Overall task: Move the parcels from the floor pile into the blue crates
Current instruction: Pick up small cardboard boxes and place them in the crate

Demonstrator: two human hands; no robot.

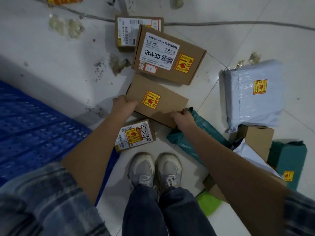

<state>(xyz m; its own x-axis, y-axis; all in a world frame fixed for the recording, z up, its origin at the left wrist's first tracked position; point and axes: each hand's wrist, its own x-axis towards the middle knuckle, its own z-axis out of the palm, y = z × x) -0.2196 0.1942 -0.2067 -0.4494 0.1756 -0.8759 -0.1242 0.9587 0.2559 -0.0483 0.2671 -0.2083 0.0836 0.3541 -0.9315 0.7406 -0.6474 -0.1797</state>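
Both hands grasp 1 plain brown cardboard box (157,101) on the white tiled floor (51,48): left hand (123,104) at its left edge, right hand (183,118) at its near-right corner. Blue plastic crate (34,126) sits left; green mailer bag (190,133) touches the box's right.

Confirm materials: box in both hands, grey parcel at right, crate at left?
Held box: plain brown cardboard, matte, folded edges. Grey parcel: looks like a thin plastic mailer, glossy and wrinkled. Blue crate: likely moulded plastic, perforated surface; blurred.

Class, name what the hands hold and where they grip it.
Left hand and right hand grip the plain brown box at its opposite short ends.
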